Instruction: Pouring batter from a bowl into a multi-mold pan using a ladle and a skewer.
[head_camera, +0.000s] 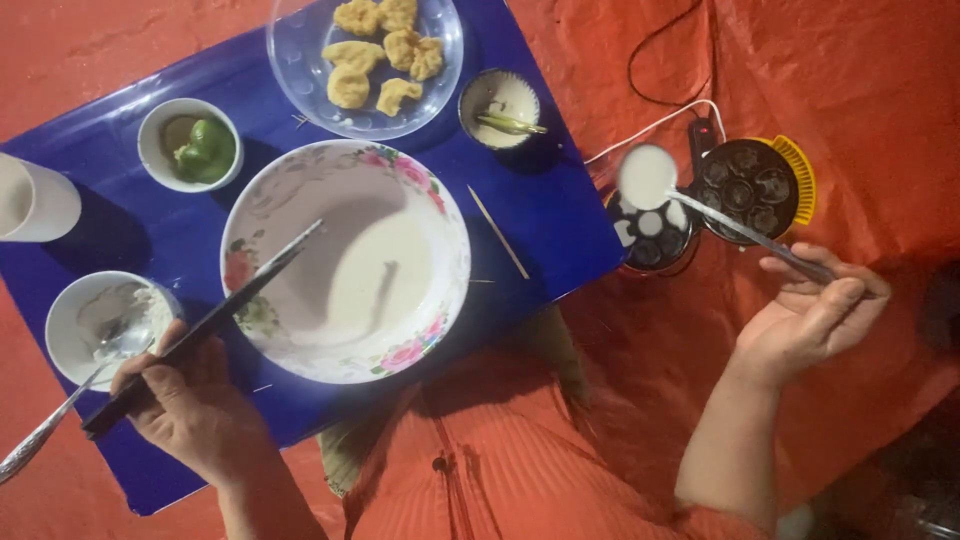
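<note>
Holding a ladle (700, 200) of white batter over the round mould pan (745, 190), my right hand (815, 310) grips its handle. My left hand (185, 400) clasps dark chopsticks (215, 320) across the floral bowl (440, 230) on the blue surface (550, 200).

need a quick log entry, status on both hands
Left hand grips dark chopsticks over floral bowl. Right hand holds batter-filled ladle above black moulded pan. Nothing blocking.

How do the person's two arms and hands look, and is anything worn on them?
Both forearms are bare up to the lower edge of the picture: no sleeve shows on either. The left hand and the right hand wear no gloves. I see no ring, watch or bracelet on the wrists or fingers, though small details are hard to tell in this light.
</note>
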